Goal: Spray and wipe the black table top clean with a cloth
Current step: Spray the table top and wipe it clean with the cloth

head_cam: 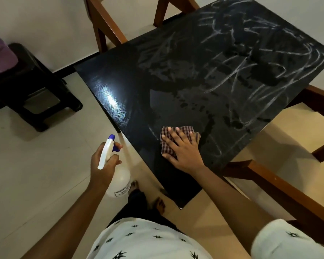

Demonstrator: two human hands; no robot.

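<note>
**Bench** [120, 86]: black top. The near-left part is dark and glossy. Grey scrawls [251, 62] and wet patches cover the middle and far right.

**Cloth** [184, 128]: checked, lying flat on the bench near its front edge, under the right grip.

**Right grip** [181, 152]: fingers straight and spread, palm pressing the cloth, nothing clasped.

**Left grip** [105, 165]: curled round the neck of the bottle [120, 184], held off the bench to its left, one finger at the blue trigger.

**Step, as judged:** wiping, with much left to do.

**Method advised:** flat palm and even pressure. Make overlapping passes from the clean side toward the scrawls. Refold the cloth once soiled and respray any dry marks.
</note>
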